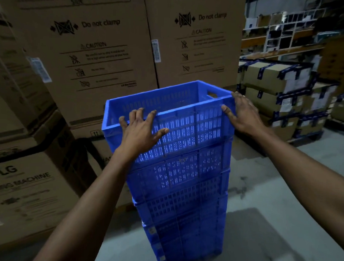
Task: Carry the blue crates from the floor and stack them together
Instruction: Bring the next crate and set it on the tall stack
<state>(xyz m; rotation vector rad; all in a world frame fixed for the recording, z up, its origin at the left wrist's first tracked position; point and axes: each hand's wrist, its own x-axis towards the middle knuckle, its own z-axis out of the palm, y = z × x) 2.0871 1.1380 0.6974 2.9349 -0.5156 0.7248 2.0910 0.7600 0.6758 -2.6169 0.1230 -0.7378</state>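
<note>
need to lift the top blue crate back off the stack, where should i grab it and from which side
Probably by the handle slot in each short end wall of the top crate, one hand from the left, one from the right. Only the right end's cut-out shows. The left hand lies flat on the long slatted wall, the right hand on the right corner.

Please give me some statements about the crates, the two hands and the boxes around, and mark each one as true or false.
1. The top blue crate sits on a stack of blue crates. True.
2. The left hand is inside the top crate. False: it lies spread on the near wall, fingers at the rim.
3. The right hand touches the crate's right corner. True.
4. The top crate is full of goods. False: it looks empty.
5. The cardboard boxes behind read "Do not clamp". True.
</note>
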